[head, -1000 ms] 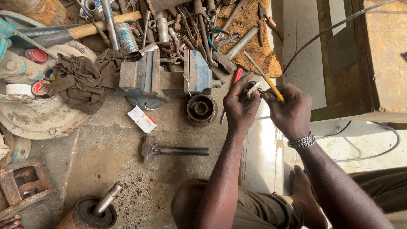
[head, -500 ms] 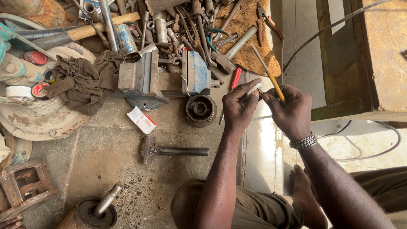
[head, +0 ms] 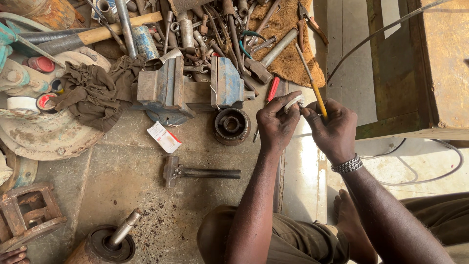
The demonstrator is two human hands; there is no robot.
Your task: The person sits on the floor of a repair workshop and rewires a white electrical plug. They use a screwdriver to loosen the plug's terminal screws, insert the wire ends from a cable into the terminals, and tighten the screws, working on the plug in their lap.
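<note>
Floor: rough concrete floor (head: 132, 171), stained and crowded with metal parts on the far and left sides.
Far clutter: a blue bench vise (head: 188, 88) lies on its side, a dark rag (head: 93, 93) to its left, a wooden-handled hammer (head: 105, 32) beyond the rag, a brown cloth (head: 288, 46) strewn with tools to its right.
Near the hands: a round metal bearing housing (head: 231, 126) sits just left of the left hand; a red-handled tool (head: 272, 89) lies just beyond it.
Middle floor: a small dark hammer (head: 198, 172) lies flat, a white and red packet (head: 164, 137) beyond it.
Right side: a wooden bench (head: 420, 68) with a thin cable (head: 386, 29) running across it.
Left hand (head: 277, 124): fingers pinched closed on a small white piece (head: 293, 102).
Right hand (head: 332, 128): closed round a yellow-handled screwdriver (head: 312, 83), its shaft pointing away; fingertips meet the white piece.
White piece: held between both hands, above the floor, right of the bearing housing.
</note>
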